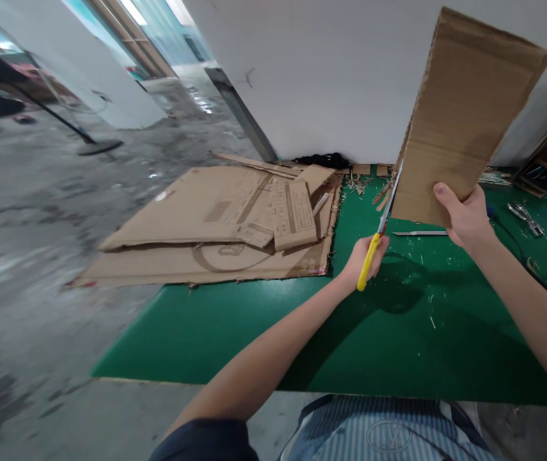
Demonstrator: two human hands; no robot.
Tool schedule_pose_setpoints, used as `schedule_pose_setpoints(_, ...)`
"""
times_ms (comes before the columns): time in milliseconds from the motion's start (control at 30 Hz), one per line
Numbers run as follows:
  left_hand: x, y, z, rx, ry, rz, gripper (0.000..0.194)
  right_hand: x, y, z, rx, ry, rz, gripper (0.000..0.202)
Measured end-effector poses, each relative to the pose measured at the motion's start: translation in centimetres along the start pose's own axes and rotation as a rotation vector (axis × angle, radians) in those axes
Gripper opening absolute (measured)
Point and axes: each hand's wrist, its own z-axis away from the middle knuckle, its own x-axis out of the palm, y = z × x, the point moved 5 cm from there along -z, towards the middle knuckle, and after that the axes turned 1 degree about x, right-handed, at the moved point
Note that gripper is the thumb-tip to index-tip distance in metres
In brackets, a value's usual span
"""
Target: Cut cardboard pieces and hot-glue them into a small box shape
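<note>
My left hand (pixel 366 261) is closed round the yellow handle of a pair of scissors (pixel 369 259). Its blades point up and away, lying along the left edge of a brown cardboard piece (pixel 470 109). That piece is held upright and tilted above the table by my right hand (pixel 468 216), with the thumb on its near face and the other fingers hidden behind. Narrow cardboard trimmings (pixel 383 193) hang or lie close to the blade tips. Under the cardboard's lower edge, a slim metal blade (pixel 420 234) rests on the table.
Stacked cardboard sheets (pixel 196 205) with smaller offcuts (pixel 295 214) cover the left part of the green table (pixel 235 333). A metal tool resembling pliers (pixel 526 219) lies at right, near a dark cable. A white wall (pixel 331 77) rises behind the table. Concrete floor extends left.
</note>
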Motion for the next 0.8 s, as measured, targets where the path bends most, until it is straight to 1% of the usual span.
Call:
schedule_pose_setpoints(67, 0.21, 0.18, 0.06, 0.004, -0.019, 0.093, 0.066, -0.13, 0.17, -0.1, 0.001, 0.003, -0.005, 0.062)
schedule_pose_setpoints(167, 0.31, 0.37, 0.12, 0.019, -0.05, 0.209, 0.064, -0.15, 0.15, -0.08, -0.017, -0.009, 0.013, 0.061)
schedule_pose_setpoints(367, 0.2, 0.46, 0.41, -0.028, -0.063, 0.337, 0.075, 0.13, 0.0, 0.33, -0.031, -0.006, 0.041, 0.048)
schedule_pose_setpoints(500, 0.1, 0.65, 0.56, -0.035, -0.053, 0.339, 0.076, 0.13, 0.39, 0.4, -0.034, -0.008, 0.059, 0.044)
schedule_pose_setpoints(633, -0.04, 0.76, 0.71, -0.015, -0.048, 0.289, 0.079, 0.06, 0.74, 0.46, -0.023, -0.015, 0.068, 0.046)
schedule_pose_setpoints(800, 0.06, 0.73, 0.86, -0.03, -0.052, 0.307, 0.079, 0.05, 0.62, 0.68, -0.039, -0.014, 0.087, 0.047)
